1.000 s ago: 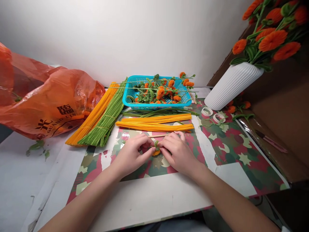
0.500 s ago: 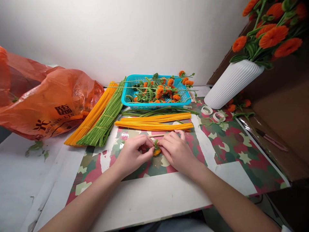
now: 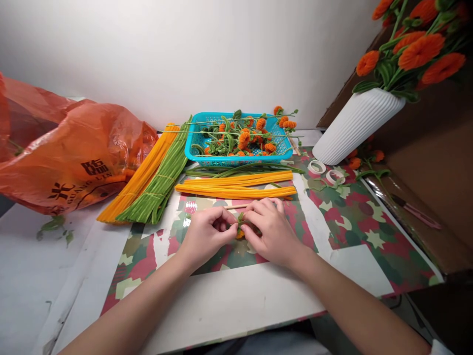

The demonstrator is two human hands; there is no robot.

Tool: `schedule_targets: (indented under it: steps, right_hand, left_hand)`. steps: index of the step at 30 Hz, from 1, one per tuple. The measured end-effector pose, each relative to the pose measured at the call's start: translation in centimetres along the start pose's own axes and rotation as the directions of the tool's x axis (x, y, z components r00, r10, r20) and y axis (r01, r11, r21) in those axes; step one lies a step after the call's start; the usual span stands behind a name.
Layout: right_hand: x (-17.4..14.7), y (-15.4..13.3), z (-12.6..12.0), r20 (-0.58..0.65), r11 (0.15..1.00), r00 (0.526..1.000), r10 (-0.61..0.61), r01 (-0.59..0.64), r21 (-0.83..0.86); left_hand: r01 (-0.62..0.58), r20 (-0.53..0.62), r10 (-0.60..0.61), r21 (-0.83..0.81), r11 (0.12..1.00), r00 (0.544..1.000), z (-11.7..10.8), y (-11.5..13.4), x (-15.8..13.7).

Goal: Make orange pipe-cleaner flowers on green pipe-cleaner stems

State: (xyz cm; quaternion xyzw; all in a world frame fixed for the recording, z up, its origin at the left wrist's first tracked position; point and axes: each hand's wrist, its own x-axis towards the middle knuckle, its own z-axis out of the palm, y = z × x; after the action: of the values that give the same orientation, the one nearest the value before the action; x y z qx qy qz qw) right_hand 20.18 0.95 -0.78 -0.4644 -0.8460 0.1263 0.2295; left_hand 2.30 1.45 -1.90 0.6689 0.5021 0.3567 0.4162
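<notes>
A small orange pipe-cleaner flower [image 3: 240, 231] with a green bit on top sits between my fingertips, low over the camouflage-patterned mat [image 3: 343, 222]. My left hand [image 3: 205, 235] pinches it from the left and my right hand [image 3: 269, 230] pinches it from the right, so most of the flower is hidden. A thin wooden stick [image 3: 236, 206] lies just beyond my fingers. Behind it lie loose orange pipe cleaners [image 3: 236, 186] and green ones [image 3: 236, 171].
A turquoise basket [image 3: 199, 155] of finished orange flowers stands at the back. Bundles of orange [image 3: 140, 177] and green stems [image 3: 162, 180] lie left of it, beside an orange plastic bag [image 3: 70, 148]. A white vase [image 3: 354, 128] with flowers, two tape rolls [image 3: 317, 168] and a pink knife [image 3: 417, 213] are on the right.
My hands stay on the flower, with small finger movements; the right hand has closed further over it. The view has shifted slightly.
</notes>
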Motion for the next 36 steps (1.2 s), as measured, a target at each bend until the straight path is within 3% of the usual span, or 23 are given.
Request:
schedule_targets:
  steps: [6, 13, 29, 36]
  right_hand:
    - [0.01, 0.55, -0.14, -0.011, 0.99, 0.998, 0.055, -0.053, 0.129]
    - [-0.06, 0.73, 0.06, -0.018, 0.985, 0.997, 0.076, -0.072, 0.16]
    - [0.05, 0.6, 0.13, -0.033, 0.991, 0.998, 0.053, -0.048, 0.123]
    - [0.13, 0.55, 0.25, -0.055, 0.991, 0.996, 0.072, -0.065, 0.118]
  left_hand:
    - [-0.024, 0.023, 0.024, 0.006, 1.0, 0.999, -0.24, -0.33, -0.01]
    - [-0.146, 0.047, 0.143, 0.053, 0.988, 0.989, -0.48, -0.13, 0.3]
    - [-0.049, 0.231, 0.044, 0.015, 0.999, 0.972, -0.78, 0.09, 0.68]
    - [-0.024, 0.231, 0.012, 0.049, 0.998, 0.973, -0.88, 0.28, 0.63]
